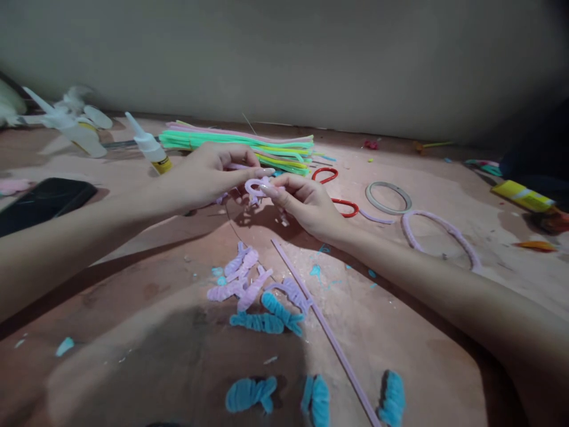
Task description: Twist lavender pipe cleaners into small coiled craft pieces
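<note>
Both my hands meet above the table, pinching one curled lilac pipe cleaner (254, 187) bent into a loop. My left hand (208, 175) grips it from the left, thumb and fingers closed. From the right, my right hand (306, 201) pinches the same piece, and its far fingers are partly hidden. Below them lie several coiled lilac pipe cleaner pieces (226, 289) and coiled blue pieces (258, 322). A long straight lilac pipe cleaner (333, 341) slants across the table towards me. Red-handled scissors (347, 207) lie just behind my right hand.
A bundle of green, yellow and pink pipe cleaners (213, 139) lies at the back. Two glue bottles (151, 151) and a black phone (53, 198) are on the left. Right of my hands are a tape ring (368, 196), a lilac hoop (406, 228) and a yellow packet (522, 196).
</note>
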The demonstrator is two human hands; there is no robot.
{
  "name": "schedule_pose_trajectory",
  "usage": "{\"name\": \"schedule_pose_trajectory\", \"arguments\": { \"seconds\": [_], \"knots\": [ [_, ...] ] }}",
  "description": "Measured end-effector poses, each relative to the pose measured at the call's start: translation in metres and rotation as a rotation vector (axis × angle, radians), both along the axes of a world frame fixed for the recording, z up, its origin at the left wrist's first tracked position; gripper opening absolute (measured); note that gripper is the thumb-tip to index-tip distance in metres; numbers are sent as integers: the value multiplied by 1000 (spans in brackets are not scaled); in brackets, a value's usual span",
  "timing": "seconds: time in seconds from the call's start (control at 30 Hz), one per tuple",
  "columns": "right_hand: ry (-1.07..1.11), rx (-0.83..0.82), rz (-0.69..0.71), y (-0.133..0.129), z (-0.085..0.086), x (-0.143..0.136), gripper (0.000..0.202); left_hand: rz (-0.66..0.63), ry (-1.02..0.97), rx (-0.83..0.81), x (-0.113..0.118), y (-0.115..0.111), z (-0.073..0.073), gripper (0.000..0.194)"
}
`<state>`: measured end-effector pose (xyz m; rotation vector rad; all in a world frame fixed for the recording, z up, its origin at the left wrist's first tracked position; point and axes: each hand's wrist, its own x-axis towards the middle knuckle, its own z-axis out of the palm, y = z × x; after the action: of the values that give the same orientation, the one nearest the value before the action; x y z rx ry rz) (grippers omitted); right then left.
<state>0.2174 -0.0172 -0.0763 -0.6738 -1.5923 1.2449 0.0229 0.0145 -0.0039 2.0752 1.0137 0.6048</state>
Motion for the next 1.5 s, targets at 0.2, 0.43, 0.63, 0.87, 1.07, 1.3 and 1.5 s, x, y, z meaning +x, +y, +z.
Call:
{"name": "schedule_pose_trajectory", "arguments": {
  "seconds": [0.2, 0.43, 0.63, 0.87, 1.07, 1.3, 1.5],
  "knots": [
    [90, -22, -125, 3, -2, 1, 39, -22, 515, 626, -4, -13, 0, 26],
    [66, 30, -185, 7, -3, 2, 40, -158, 846, 869, -2, -39, -5, 21],
    [-84, 146, -149, 4, -8, 2, 40, -123, 577, 839, -8, -25, 10, 36],
    [-148, 235, -82, -2, -5, 2, 26, 74, 351, 640, -11, -5, 15, 35],
    [-26, 96, -13, 2, -4, 0, 32, 65, 16, 180, -6, -2, 10, 37],
    [19, -24, 119, -2, 0, 0, 33, -17, -94, -17, -8, 0, 2, 32],
    [100, -168, 215, 1, -2, 0, 25, -100, -101, 35, -9, -1, 1, 28]
  ]
}}
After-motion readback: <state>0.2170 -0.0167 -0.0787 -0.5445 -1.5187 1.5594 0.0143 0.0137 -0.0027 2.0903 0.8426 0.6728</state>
